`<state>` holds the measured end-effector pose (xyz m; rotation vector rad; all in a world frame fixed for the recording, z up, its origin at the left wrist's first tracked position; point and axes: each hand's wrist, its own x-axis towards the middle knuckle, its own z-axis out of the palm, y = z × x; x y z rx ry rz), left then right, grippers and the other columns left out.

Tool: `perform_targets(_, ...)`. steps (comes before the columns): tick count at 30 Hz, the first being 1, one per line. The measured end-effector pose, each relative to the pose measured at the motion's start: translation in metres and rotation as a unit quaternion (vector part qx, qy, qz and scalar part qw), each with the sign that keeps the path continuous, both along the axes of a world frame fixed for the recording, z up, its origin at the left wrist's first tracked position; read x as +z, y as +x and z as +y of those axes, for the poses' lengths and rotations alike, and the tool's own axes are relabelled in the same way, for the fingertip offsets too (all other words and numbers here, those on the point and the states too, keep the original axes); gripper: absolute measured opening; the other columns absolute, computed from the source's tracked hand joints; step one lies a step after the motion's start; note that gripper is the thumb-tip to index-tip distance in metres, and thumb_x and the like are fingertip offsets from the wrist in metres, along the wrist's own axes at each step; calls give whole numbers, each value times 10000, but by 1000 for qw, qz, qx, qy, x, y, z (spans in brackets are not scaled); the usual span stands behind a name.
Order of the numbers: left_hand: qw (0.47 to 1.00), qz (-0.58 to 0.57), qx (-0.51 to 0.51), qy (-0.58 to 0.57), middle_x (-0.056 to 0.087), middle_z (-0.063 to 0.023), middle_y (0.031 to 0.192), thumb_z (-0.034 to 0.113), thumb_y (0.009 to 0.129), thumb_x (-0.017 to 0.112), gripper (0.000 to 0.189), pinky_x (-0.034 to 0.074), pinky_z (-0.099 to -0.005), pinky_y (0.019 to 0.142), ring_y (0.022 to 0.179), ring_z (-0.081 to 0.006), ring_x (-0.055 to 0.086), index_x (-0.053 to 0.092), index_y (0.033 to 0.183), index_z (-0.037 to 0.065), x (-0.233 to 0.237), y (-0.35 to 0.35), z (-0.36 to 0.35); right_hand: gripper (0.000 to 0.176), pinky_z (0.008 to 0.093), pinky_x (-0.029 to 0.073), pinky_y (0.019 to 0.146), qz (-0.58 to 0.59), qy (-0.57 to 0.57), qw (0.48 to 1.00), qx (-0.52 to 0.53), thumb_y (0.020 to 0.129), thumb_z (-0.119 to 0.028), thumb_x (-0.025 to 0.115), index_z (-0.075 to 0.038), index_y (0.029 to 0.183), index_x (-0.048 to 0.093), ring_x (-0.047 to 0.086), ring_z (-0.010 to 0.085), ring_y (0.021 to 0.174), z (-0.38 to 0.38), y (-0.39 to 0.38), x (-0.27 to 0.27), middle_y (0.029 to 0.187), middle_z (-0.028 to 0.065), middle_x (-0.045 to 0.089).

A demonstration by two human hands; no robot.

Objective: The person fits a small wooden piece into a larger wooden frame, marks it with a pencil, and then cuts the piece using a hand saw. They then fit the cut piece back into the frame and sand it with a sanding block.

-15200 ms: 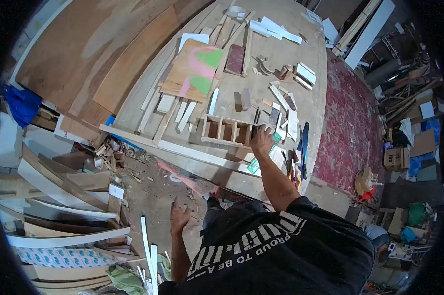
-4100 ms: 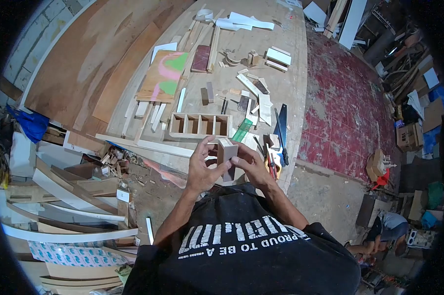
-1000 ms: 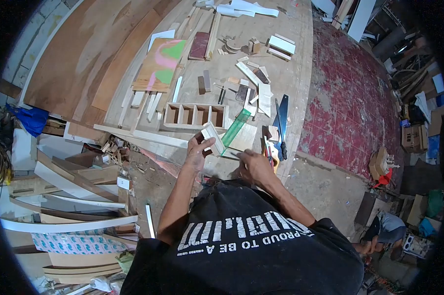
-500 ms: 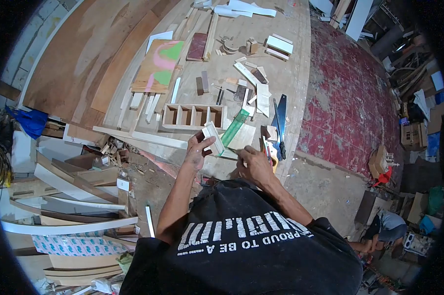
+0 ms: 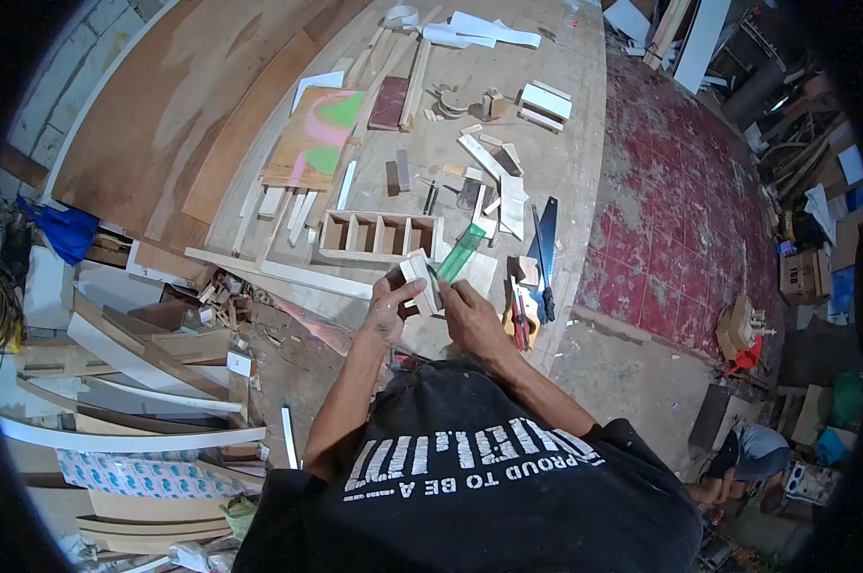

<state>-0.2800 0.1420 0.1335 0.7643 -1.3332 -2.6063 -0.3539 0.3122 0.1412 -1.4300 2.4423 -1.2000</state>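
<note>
My left hand (image 5: pixel 390 304) is closed around a small pale wooden piece (image 5: pixel 420 282), held tilted near the workbench's front edge. Close beside it on the right, my right hand (image 5: pixel 472 318) has its fingers bent together at the piece's edge; what they pinch is too small to make out. A green transparent ruler (image 5: pixel 462 252) lies just beyond my fingers. Behind my left hand sits a wooden box with several compartments (image 5: pixel 379 256). A handsaw (image 5: pixel 546 250) and red-handled tools (image 5: pixel 520 325) lie right of my right hand.
The workbench (image 5: pixel 546 143) carries wood scraps, a painted board (image 5: pixel 317 138), a dark red block (image 5: pixel 389 102) and a small white-topped piece (image 5: pixel 546 102). A long strip (image 5: pixel 288 274) lies along the front left. Curved panels stand at lower left; another person (image 5: pixel 751 454) crouches at lower right.
My right hand has moved left and up against the wooden piece in my left hand. The view has shifted slightly.
</note>
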Motion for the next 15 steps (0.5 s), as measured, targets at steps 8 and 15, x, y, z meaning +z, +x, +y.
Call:
perform_targets(8,999,-5,-28,-31,682,-7,1025,141,760,804,492,569,-276,678,907,-108,657,625,1214,80,-15,6,7,397,433,538,698,-1,13,1000,-8,837,21,561,14,1233,548,625,350,856,-6,-8,9,955,168,547)
perform_targets(15,998,-36,-16,-56,670,-26,1054,95,764,787,490,575,-267,726,882,-113,659,616,1221,49,3,11,5,444,428,538,685,-69,75,994,40,795,24,598,7,1236,562,631,343,817,47,14,23,936,152,546)
